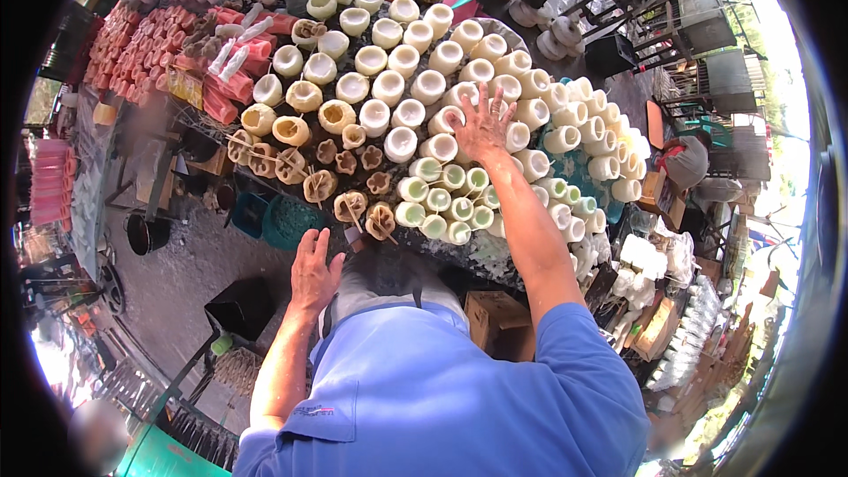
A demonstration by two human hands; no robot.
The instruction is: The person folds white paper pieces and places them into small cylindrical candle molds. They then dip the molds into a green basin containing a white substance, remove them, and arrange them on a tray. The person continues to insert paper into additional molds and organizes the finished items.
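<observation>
Spread out with its fingers apart, my right hand lies over the cream cylindrical cups crowded on the table. It seems to rest on some of their rims, though the contact is partly hidden under the palm. These cups look like hollow wax candle shells. Closer to me stand smaller pale green cups, some with thin sticks or wicks. Scalloped tan cups, several with sticks across their mouths, line the near left edge. My left hand hangs near my waist, open and holding nothing, short of the tan cups.
Pink moulded pieces are heaped at the far left of the table. A teal basin and a black bucket sit below on the left. A cardboard box is under the table's near edge. Another person is bent low at the right.
</observation>
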